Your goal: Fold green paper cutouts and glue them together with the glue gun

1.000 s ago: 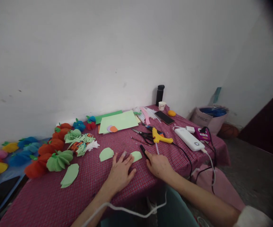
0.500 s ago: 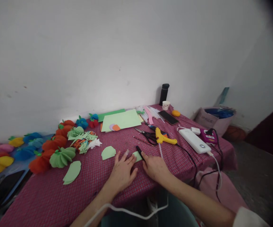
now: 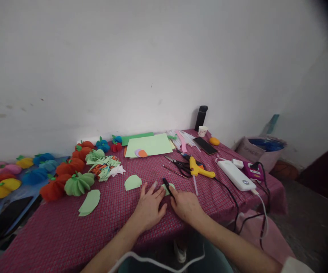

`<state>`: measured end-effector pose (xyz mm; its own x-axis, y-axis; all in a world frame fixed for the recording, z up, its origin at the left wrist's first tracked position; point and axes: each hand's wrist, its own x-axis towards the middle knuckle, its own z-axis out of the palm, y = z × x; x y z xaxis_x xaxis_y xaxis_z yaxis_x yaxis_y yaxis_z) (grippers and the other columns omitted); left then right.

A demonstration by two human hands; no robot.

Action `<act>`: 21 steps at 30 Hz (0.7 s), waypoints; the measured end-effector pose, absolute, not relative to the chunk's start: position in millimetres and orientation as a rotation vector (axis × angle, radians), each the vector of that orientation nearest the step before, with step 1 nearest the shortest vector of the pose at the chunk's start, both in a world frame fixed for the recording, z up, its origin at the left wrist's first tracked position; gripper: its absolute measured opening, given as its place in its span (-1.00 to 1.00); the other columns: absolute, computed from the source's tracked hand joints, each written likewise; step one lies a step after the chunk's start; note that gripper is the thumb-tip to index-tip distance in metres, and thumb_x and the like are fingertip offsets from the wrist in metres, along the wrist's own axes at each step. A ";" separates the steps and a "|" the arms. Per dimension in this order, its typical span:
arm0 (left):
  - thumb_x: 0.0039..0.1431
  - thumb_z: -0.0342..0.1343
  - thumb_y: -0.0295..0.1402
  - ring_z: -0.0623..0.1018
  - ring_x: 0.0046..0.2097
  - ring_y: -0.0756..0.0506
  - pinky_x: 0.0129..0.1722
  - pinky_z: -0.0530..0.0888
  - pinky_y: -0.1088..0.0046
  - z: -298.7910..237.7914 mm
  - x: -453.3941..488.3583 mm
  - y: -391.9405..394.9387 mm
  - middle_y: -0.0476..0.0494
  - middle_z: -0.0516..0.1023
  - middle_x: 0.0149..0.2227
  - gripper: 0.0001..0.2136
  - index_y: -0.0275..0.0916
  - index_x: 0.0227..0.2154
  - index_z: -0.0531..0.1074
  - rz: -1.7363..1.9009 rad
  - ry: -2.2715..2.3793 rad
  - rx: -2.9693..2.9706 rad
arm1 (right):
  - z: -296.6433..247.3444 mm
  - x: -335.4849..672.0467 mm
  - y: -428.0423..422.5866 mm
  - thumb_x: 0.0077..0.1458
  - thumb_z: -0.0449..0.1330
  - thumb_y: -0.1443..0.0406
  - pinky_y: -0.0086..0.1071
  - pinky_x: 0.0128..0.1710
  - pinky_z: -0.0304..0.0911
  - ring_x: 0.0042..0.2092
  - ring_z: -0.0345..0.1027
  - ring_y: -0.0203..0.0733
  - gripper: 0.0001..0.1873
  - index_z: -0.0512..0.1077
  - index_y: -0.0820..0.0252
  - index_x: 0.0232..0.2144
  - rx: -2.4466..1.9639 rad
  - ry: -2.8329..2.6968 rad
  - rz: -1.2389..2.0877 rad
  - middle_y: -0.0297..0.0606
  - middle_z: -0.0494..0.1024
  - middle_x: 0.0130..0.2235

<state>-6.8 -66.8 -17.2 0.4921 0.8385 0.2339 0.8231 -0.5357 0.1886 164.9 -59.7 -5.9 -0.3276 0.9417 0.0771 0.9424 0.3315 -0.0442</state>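
Observation:
On the table, my right hand (image 3: 188, 205) is closed around a slim black tool (image 3: 167, 185). Its exact kind is unclear; it could be a small stapler or a marker. The tool lies across a small light green paper piece (image 3: 170, 188), partly covered by my fingers. My left hand (image 3: 149, 204) rests with fingers spread, the fingertips touching that piece's left side. Two more light green paper cutouts lie to the left, a half-round one (image 3: 133, 182) close by and a stacked one (image 3: 89, 203) farther off.
A yellow glue gun (image 3: 199, 168) and black-handled scissors (image 3: 182, 166) lie beyond my right hand. A white power bank (image 3: 236, 175) and cables are at the right. Paper pumpkins (image 3: 79, 183) and paper scraps (image 3: 105, 167) sit left; green sheets (image 3: 149, 145) lie behind.
The view has shifted slightly, so the table appears a little farther right. The black tool's angle over the green piece has changed slightly. My left hand stays spread beside it.

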 end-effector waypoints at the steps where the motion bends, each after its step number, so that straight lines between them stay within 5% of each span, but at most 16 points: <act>1: 0.23 -0.17 -0.18 0.10 0.26 -0.21 0.22 -0.17 -0.06 -17.2 -6.6 -67.3 -0.05 0.32 0.16 -0.58 -0.11 0.12 0.23 0.470 1.486 2.664 | -8.3 168.8 -58.6 0.18 -0.07 0.28 -0.35 -0.35 0.27 -0.31 0.49 -0.10 -0.55 0.25 0.17 0.12 -1.786 -2.477 -0.030 -0.13 0.59 -0.30; 14: 0.19 -0.17 -0.42 0.16 0.24 -0.14 0.18 0.00 0.01 -0.5 -28.9 -45.3 -0.03 0.37 0.12 -0.61 -0.07 0.06 0.31 0.858 1.707 2.454 | 4.7 180.0 -59.6 0.18 -0.04 0.22 -0.38 -0.25 0.24 -0.21 0.48 -0.13 -0.59 0.31 0.11 0.06 -1.674 -2.414 0.111 -0.18 0.59 -0.20; 21: 0.22 -0.17 -0.32 0.04 0.28 -0.24 0.18 -0.10 -0.11 26.5 -10.4 -27.8 0.01 0.18 0.24 -0.66 0.07 -0.08 0.44 0.514 1.470 2.669 | 2.0 156.9 -58.0 0.18 -0.05 0.23 -0.35 -0.33 0.23 -0.28 0.48 -0.11 -0.65 0.32 0.13 -0.01 -1.712 -2.479 0.047 -0.17 0.58 -0.26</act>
<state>-10.4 -27.8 26.5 0.4927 0.8296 0.2628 0.8125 -0.5467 0.2025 156.9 -58.0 2.0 -0.3487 0.9331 0.0881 0.9291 0.3565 -0.0986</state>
